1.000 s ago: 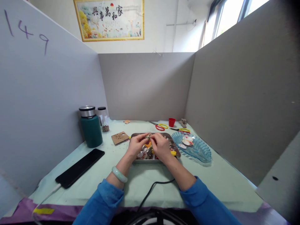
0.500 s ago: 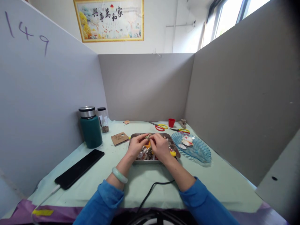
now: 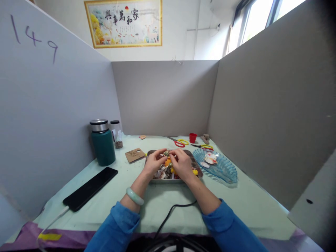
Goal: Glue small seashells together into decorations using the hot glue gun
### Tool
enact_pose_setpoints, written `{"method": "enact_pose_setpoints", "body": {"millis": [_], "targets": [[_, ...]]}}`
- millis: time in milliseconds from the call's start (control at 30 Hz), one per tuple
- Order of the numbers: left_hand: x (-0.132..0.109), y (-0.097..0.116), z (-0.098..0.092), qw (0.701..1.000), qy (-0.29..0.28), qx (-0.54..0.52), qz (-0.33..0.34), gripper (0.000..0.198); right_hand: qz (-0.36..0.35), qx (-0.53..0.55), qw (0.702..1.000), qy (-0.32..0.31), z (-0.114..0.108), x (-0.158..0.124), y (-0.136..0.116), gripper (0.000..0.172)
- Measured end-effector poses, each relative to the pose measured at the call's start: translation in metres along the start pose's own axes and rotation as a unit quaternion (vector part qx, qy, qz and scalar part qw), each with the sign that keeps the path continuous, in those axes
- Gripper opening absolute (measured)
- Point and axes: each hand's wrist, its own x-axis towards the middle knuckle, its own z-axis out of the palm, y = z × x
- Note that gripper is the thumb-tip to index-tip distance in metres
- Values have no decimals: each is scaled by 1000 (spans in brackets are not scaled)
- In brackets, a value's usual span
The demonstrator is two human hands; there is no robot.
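Note:
Both hands meet over a metal tray [image 3: 200, 171] crowded with small decorations, among them shells and orange and yellow pieces. My left hand [image 3: 153, 163], a pale green bangle [image 3: 134, 196] on its wrist, has thumb and forefinger curved at a tiny greenish piece [image 3: 166, 153]. From the other side, my right hand [image 3: 182, 163] is closed in a pinch, its fingertips at the same piece. The fingers partly cover it, so its kind is unclear. A small yellow piece [image 3: 195, 172] lies by my right wrist.
A blue glass dish [image 3: 223, 171] holds pale flat pieces on the right. Behind are scissors [image 3: 180, 142], more scissors [image 3: 202, 146] and a red cup [image 3: 193, 138]. Left are a brown card [image 3: 134, 155], green flask [image 3: 102, 147], jar [image 3: 118, 136] and phone [image 3: 90, 189]. A black cable [image 3: 170, 211] runs in front.
My fingertips have drawn slightly apart, and more of the greenish piece shows between them. Both hands stay above the tray. The whole view has shifted a little.

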Motion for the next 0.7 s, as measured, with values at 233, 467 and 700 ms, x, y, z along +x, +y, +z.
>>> {"method": "enact_pose_setpoints", "body": {"millis": [233,467,700], "targets": [[0,1,1,1000,-19,-9,11,51,8,23,1000,-9,0,0,0,13],[-2,3,1,1000,-24,-7,14,47,28,52,998,-10,-1,1,-2,12],[-2,1,0,1000,-16,-4,17,49,37,60,997,-13,-2,2,-4,12]]}}
